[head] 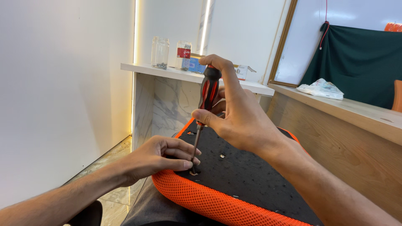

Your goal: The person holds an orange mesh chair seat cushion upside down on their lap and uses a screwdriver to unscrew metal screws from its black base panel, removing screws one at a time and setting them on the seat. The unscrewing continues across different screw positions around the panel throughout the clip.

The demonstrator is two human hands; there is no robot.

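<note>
Screwdriver upright on the black underside of an orange mesh seat

The right hand (240, 115) has its fingers clamped on the red-and-black screwdriver (205, 106). The left hand (157, 157) rests with fingers curled together round the tip, hiding what it meets. The seat (197, 196) is cut off below; jars (160, 53) stand on the far surface (167, 72).

Counted: one red-and-black plastic-handled screwdriver (208, 94), one upturned seat panel of black felt edged in orange mesh (234, 175), two bare hands, left (157, 159) and right (234, 113). Also tallied: three clear jars (161, 53) on the white marble shelf (167, 72), one small cardboard box (242, 72), one crumpled plastic bag (320, 88), one dark green cloth (360, 62).
</note>
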